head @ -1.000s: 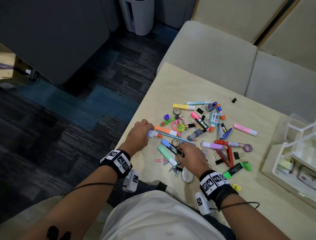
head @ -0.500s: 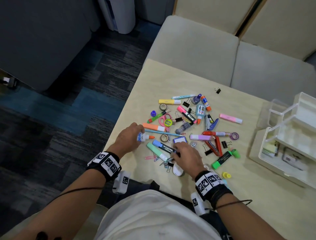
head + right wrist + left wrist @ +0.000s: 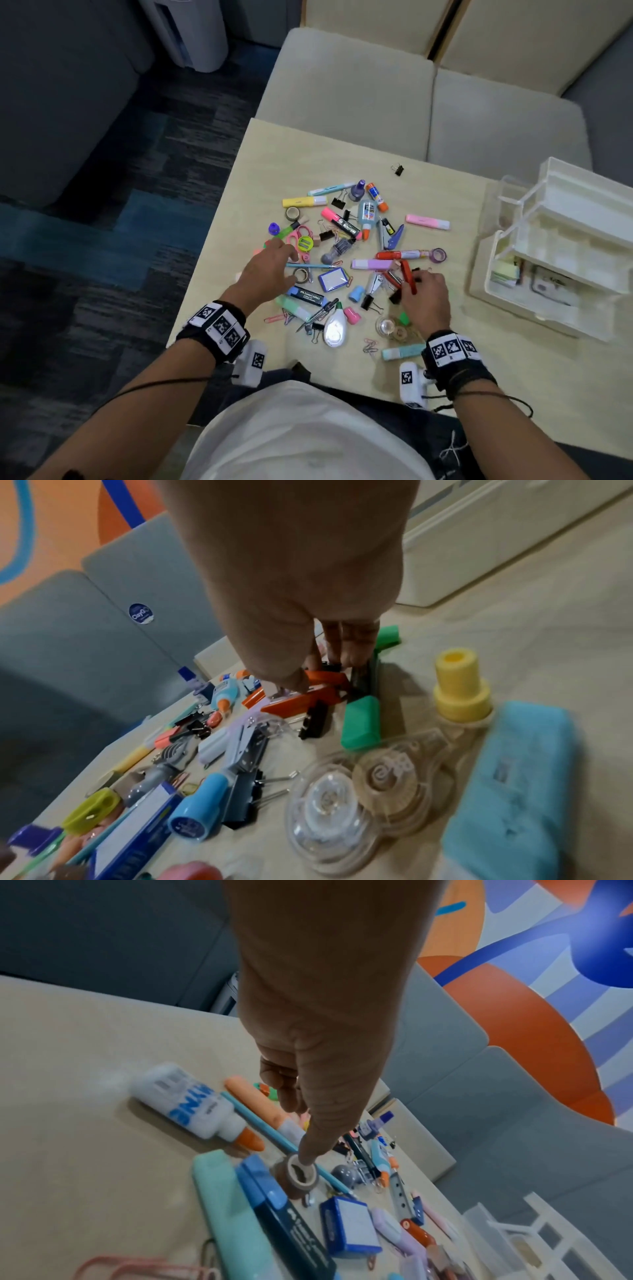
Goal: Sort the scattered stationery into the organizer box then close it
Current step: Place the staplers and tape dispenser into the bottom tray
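Stationery lies scattered on the beige table [image 3: 308,150]. My left hand [image 3: 270,263] hovers over the pile's left side. In the left wrist view one straight digit [image 3: 318,1134] touches the rim of a brown tape roll [image 3: 301,1173]. A white glue bottle [image 3: 185,1104] lies free beside it. My right hand [image 3: 423,291] reaches into the pile's right side. Its thumb and fingers pinch an orange-red stapler [image 3: 407,274] [image 3: 322,680]. A black binder clip sits at the fingertips [image 3: 342,656]. The white tiered organizer box [image 3: 513,308] stands open at the table's right.
Around the hands lie a blue marker [image 3: 306,295], a mint highlighter [image 3: 293,306], a blue name tag [image 3: 331,279], a clear tape dispenser [image 3: 359,785], a yellow cap [image 3: 460,685] and a teal eraser [image 3: 514,791]. Grey sofa cushions [image 3: 359,92] border the far edge.
My left hand has let go of the white glue bottle and moved right onto the tape roll. My right hand has left the blue marker and moved right to the orange-red stapler.
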The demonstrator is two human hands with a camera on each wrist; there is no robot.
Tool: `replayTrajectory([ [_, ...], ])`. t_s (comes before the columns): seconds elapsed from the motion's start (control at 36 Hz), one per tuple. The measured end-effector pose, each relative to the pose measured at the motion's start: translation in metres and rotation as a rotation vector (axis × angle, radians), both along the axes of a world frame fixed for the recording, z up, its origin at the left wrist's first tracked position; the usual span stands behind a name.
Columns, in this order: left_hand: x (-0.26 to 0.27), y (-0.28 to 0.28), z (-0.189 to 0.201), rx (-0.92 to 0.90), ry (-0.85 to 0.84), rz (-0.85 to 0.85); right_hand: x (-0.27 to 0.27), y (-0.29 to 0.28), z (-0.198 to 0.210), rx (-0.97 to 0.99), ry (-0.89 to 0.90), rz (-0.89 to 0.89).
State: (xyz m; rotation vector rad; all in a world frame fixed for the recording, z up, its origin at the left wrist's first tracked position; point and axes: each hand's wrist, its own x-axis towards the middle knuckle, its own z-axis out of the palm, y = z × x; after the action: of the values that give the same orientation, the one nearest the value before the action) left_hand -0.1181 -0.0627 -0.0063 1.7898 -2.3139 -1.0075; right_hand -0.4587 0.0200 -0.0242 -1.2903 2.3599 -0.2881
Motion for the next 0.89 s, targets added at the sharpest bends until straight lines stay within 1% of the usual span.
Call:
replayTrajectory([
  [0.06, -0.012, -0.003, 0.004, 0.006, 0.012, -0.019, 0.000, -0.003, -0.001, -0.005, 0.034, 0.033],
  [0.17, -0.036, -0.009, 0.005, 0.011, 0.031, -0.054, 0.004, -0.010, -0.001, 0.012, 0.119, 0.040],
  [0.28, -0.072, -0.018, 0.010, 0.005, 0.086, -0.114, 0.007, -0.015, -0.003, 0.009, 0.060, -0.004],
  [0.39, -0.114, -0.030, 0.008, -0.023, 0.142, -0.207, 0.004, -0.024, -0.005, 0.028, -0.068, -0.094],
  [0.44, -0.137, -0.035, 0.006, -0.037, 0.113, -0.282, 0.003, -0.029, -0.005, 0.045, -0.075, -0.102],
  [0.5, -0.161, -0.041, 0.008, -0.050, 0.048, -0.343, 0.001, -0.033, -0.003, 0.042, -0.045, -0.091],
  [0.56, -0.182, -0.047, 0.012, -0.079, -0.006, -0.378, -0.001, -0.035, -0.002, 0.043, 0.011, -0.039],
  [0.64, -0.202, -0.056, 0.012, -0.119, -0.043, -0.356, -0.002, -0.032, 0.003, 0.060, 0.116, 0.063],
  [0.69, -0.211, -0.059, 0.009, -0.131, -0.053, -0.333, -0.004, -0.028, 0.007, 0.053, 0.117, 0.070],
  [0.81, -0.225, -0.065, 0.002, -0.120, -0.097, -0.323, -0.016, -0.011, 0.012, 0.038, 0.030, -0.010],
  [0.89, -0.236, -0.066, -0.001, -0.172, -0.175, -0.332, -0.028, -0.001, 0.020, -0.018, -0.114, -0.115],
])
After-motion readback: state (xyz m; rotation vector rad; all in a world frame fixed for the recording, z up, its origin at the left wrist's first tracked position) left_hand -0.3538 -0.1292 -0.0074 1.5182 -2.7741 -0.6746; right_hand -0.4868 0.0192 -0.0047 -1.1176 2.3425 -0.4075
